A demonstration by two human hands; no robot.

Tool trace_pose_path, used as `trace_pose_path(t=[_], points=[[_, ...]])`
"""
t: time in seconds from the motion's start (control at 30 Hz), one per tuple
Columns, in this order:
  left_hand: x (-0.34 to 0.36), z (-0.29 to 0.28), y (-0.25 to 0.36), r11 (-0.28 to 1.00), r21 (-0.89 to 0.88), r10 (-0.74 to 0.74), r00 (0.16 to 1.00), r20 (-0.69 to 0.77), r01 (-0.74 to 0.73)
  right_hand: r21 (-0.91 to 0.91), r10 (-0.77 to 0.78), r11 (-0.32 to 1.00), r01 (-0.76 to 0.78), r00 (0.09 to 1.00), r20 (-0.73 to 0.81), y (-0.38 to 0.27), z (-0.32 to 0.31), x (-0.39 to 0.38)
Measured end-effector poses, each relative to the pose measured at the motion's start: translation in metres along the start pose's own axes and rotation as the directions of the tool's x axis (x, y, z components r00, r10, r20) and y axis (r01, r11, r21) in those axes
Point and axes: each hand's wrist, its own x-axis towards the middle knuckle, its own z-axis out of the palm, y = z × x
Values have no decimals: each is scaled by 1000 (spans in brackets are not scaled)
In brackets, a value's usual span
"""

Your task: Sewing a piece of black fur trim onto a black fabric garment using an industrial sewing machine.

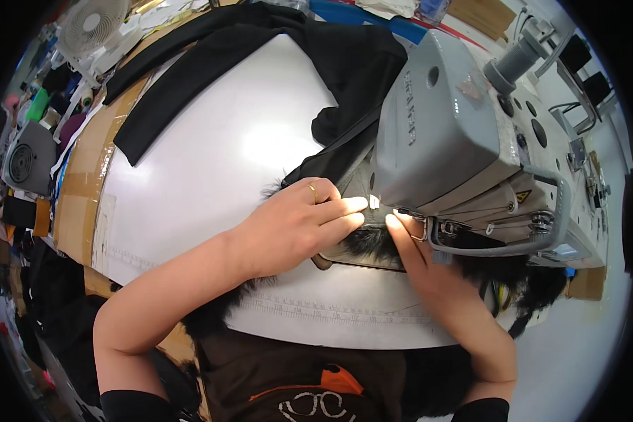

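My left hand (299, 225), a gold ring on one finger, lies flat with fingers together on a piece of black furry fabric (369, 243) at the needle area of a grey sewing machine (457, 133). My right hand (418, 257) comes up from below, its fingertips pressing the same fur right beside the presser foot (409, 214). Both hands pin the fur against the white table top (225, 148). A small white tag sits between my fingertips near the needle. Plain black cloth (344, 60) trails back from the needle across the table.
More black fabric (183, 81) is draped over the table's far side. A white fan (91, 24) and cluttered shelves stand at the left. Fur hangs off the table's front edge at the right (534, 281). A printed ruler scale runs along the front edge (330, 309).
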Motion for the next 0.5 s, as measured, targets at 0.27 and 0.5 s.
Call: trace_pose_path(t=[0.27, 0.5], points=[[1, -16, 6, 977, 215, -19, 992, 122, -7, 196, 83, 977, -85, 996, 22, 7, 16, 4], [3, -17, 4, 970, 242, -34, 988, 152, -3, -79, -55, 995, 62, 995, 78, 14, 2, -5]])
